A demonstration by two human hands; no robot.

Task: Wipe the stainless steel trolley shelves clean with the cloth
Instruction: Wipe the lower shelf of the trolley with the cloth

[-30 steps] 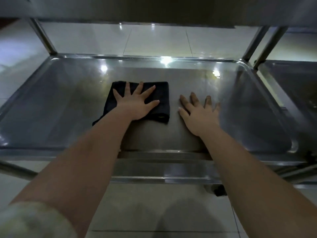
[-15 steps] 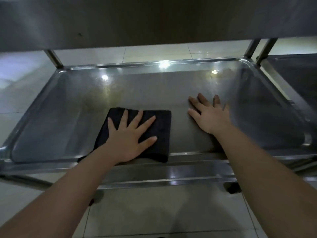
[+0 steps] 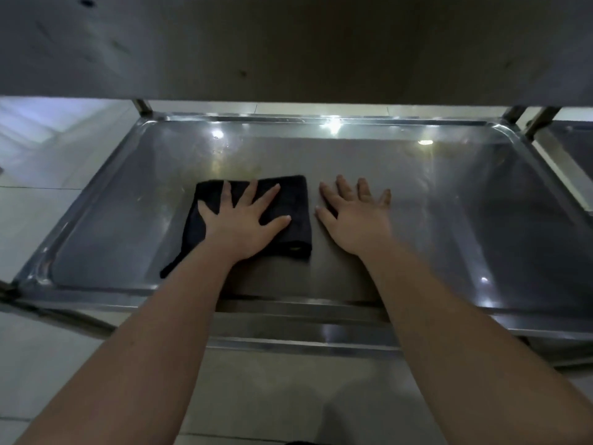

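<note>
A folded black cloth (image 3: pixel 298 203) lies on the lower stainless steel shelf (image 3: pixel 465 203) of the trolley, left of its middle. My left hand (image 3: pixel 244 220) lies flat on the cloth with fingers spread, pressing it down on the steel. One loose corner of the cloth trails toward the front rim (image 3: pixel 288 305). My right hand (image 3: pixel 356 216) rests flat on the bare steel just right of the cloth, fingers apart, holding nothing. Faint yellowish smears show on the shelf beyond the cloth.
The underside of the upper shelf (image 3: pixel 288 43) hangs low across the top of the view. Upright posts stand at the back corners. A second steel trolley (image 3: pixel 574 146) sits close on the right. Pale floor tiles (image 3: pixel 48 203) surround the trolley.
My left hand pulled the cloth to the front rim, then pushed it back toward the middle of the shelf. My right hand stayed flat on the steel. My head dropped lower.
</note>
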